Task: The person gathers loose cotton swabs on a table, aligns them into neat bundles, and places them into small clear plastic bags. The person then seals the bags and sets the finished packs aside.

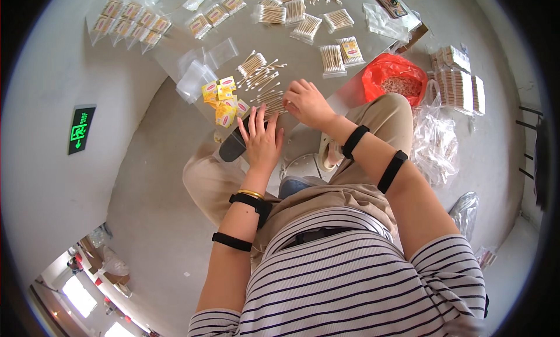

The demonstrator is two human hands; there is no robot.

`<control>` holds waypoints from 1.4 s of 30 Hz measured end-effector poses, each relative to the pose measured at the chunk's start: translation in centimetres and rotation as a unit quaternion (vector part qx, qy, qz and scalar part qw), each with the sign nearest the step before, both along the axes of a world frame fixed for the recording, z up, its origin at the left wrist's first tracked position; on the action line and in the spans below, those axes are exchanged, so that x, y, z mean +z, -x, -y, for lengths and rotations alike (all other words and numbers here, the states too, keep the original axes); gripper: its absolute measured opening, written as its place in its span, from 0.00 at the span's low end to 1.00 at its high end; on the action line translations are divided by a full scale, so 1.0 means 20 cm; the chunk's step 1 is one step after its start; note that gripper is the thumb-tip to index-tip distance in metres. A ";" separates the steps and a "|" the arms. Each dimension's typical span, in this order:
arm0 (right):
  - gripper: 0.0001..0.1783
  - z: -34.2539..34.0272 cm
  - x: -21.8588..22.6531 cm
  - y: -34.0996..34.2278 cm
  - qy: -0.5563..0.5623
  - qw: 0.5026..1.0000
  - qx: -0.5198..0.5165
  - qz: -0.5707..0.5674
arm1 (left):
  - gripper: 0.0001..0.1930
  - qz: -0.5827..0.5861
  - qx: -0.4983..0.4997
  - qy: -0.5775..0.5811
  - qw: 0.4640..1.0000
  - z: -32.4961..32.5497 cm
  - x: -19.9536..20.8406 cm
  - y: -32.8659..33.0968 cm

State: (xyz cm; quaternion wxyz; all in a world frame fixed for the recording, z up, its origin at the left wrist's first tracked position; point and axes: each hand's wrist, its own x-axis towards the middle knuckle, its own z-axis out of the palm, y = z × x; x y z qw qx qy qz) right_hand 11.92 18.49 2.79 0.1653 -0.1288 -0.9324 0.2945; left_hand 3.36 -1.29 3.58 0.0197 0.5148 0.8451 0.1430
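Several loose cotton swabs (268, 102) lie at the near edge of the grey table, between my two hands. My left hand (263, 143) is open, its fingers spread and their tips at the near ends of these swabs. On their right side is my right hand (307, 105), its fingers curled inward; whatever is in them is hidden. Farther off lies a looser pile of cotton swabs (256, 70). Beside my left hand are yellow and white printed cards (226, 98), and left of them clear plastic bags (195, 80).
Filled swab packs (306, 28) lie farther back, more packs (129, 21) at the far left. A red plastic bag (388, 74) of swabs stands right of the table. Beyond it are stacked packs (458, 86) and a crumpled clear bag (434, 141). A phone (388, 1) rests at the back right.
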 end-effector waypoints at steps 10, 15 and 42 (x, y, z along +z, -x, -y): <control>0.03 0.02 0.01 0.09 -0.129 0.987 0.051 0.087 | 0.24 0.016 0.015 -0.010 1.000 0.01 0.01 0.00; 0.05 0.01 0.05 0.10 -0.132 0.983 0.065 0.113 | 0.25 0.088 0.082 -0.109 0.987 0.03 0.03 0.01; 0.06 0.24 0.99 -0.41 0.368 0.913 0.090 -0.150 | 0.04 0.165 -0.034 -0.252 0.953 0.19 1.02 -0.20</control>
